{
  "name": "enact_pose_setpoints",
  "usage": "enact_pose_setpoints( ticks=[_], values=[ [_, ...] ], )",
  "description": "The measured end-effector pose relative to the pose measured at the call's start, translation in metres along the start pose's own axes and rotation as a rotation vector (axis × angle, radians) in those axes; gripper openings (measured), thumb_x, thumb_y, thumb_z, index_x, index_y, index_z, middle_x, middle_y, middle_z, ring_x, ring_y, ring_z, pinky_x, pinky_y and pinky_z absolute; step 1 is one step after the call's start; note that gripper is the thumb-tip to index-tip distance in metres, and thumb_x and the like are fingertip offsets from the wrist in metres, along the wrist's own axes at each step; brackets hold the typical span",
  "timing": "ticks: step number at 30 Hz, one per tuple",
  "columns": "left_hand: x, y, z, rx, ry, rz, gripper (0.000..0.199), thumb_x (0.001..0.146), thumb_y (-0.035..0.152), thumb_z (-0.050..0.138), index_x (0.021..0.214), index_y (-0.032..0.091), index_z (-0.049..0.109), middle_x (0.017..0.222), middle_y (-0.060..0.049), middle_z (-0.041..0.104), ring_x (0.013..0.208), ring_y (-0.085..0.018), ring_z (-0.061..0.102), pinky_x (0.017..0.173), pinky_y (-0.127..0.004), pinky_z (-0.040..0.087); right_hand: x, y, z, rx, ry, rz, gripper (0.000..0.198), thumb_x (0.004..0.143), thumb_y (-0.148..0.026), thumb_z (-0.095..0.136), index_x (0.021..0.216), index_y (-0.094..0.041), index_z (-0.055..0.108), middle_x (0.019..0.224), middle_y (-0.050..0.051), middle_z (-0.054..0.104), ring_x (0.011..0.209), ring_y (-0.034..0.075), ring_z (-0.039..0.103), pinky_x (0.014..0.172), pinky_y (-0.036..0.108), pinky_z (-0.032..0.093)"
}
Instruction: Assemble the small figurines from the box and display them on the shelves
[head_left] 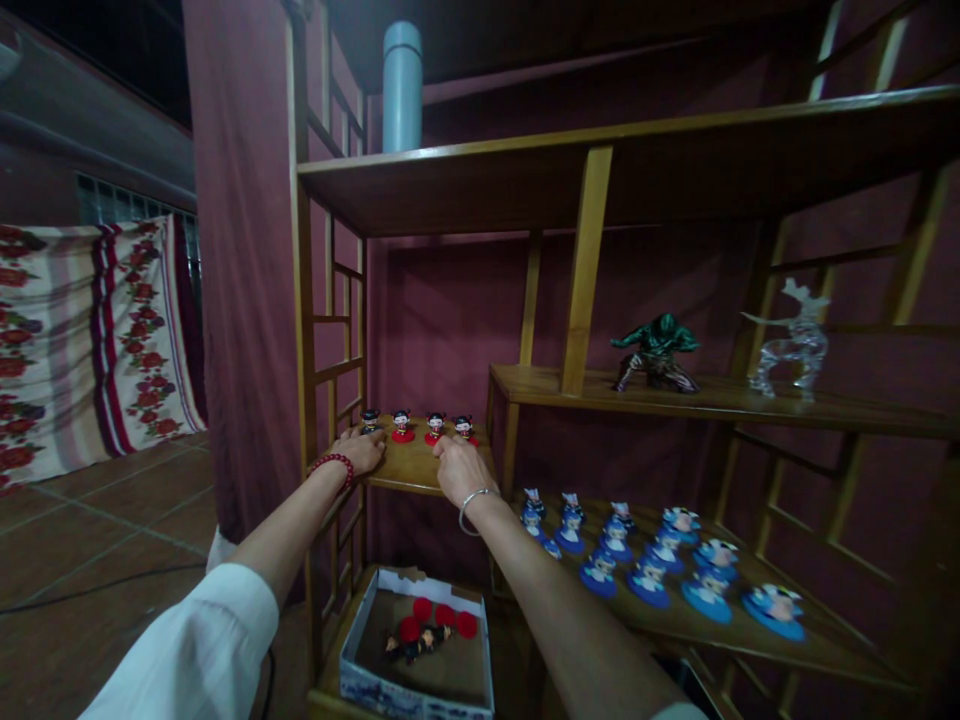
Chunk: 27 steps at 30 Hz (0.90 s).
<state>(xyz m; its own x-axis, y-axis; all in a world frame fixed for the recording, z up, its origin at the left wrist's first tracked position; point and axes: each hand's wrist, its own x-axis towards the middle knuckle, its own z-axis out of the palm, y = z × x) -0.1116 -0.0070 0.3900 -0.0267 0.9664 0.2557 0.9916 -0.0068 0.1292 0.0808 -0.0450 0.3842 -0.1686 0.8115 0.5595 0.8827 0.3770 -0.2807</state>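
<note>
Several small red-and-black doll figurines stand in a row on the left wooden shelf [409, 470]. My left hand [360, 452] lies at the row's left end with its fingers stretched out, beside a figurine in black [370, 418] whose lower part is partly covered. My right hand [461, 468] has its fingers curled together in front of the two right figurines, a red one [435, 425] and the end one [463, 427]. Whether its fingertips grip a base is hidden.
Below, an open box [352, 650] holds dark figurines [420, 640] and red discs [444, 614]. Several blue-based figurines [649, 580] stand on the lower right shelf. Above them are a green statuette [660, 350] and a clear deer [793, 345]. A pale cylinder [403, 90] stands on top.
</note>
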Motion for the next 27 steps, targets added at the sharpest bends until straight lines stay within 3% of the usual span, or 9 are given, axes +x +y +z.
enact_pose_setpoints(
  ticks=[9, 27],
  values=[
    [0.0059, 0.0063, -0.0027, -0.003, -0.047, -0.061, 0.051, 0.079, 0.050, 0.021, 0.126, 0.037, 0.037, 0.135, -0.006, 0.034, 0.125, -0.030, 0.025, 0.095, -0.045, 0.024, -0.0013, -0.0014, -0.0012, -0.025, -0.008, 0.000, 0.025, 0.072, -0.005, 0.041, 0.084, -0.020, 0.058, 0.087, 0.005, 0.058, 0.081, 0.015, 0.053, 0.068, 0.024, 0.033],
    [0.0031, 0.0066, -0.0036, 0.012, -0.020, -0.045, 0.050, 0.079, 0.049, 0.021, 0.125, 0.038, 0.038, 0.129, -0.006, 0.042, 0.117, -0.028, 0.037, 0.092, -0.043, 0.028, 0.0007, 0.0016, 0.0032, 0.002, -0.008, -0.003, 0.026, 0.071, -0.004, 0.041, 0.083, -0.020, 0.058, 0.086, 0.005, 0.057, 0.078, 0.014, 0.053, 0.067, 0.023, 0.034]
  ],
)
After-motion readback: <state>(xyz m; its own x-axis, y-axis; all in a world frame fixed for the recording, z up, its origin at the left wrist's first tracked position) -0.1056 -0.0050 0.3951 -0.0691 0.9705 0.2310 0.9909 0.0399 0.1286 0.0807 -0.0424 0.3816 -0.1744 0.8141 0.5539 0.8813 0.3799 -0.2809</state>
